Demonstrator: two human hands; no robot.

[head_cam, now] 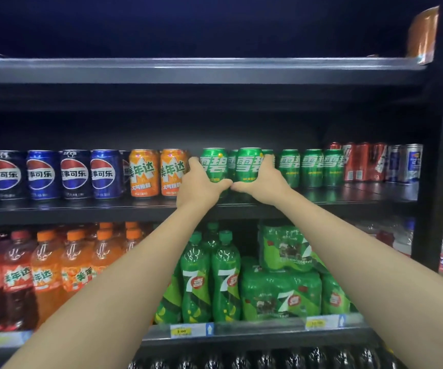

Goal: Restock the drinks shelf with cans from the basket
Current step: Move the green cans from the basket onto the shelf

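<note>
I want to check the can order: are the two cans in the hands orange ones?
No, the left hand and right hand each grip a green can, placed just right of the orange cans.

Orange bottles, green bottles and shrink-wrapped green packs fill the lower tier.

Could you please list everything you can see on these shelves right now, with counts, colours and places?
Green cans: at least seven, middle shelf, centre-right; two held.
Orange cans: two, left of the green ones.
Blue cans: about five, middle shelf, left.
Red cans: several, right of the green ones.
Orange bottles: several, lower shelf, left.
Green bottles: at least two, lower shelf, centre.
Green multipacks: stacked, lower shelf, right.
Left hand: grip around a green can.
Right hand: grip around the neighbouring green can.
</note>
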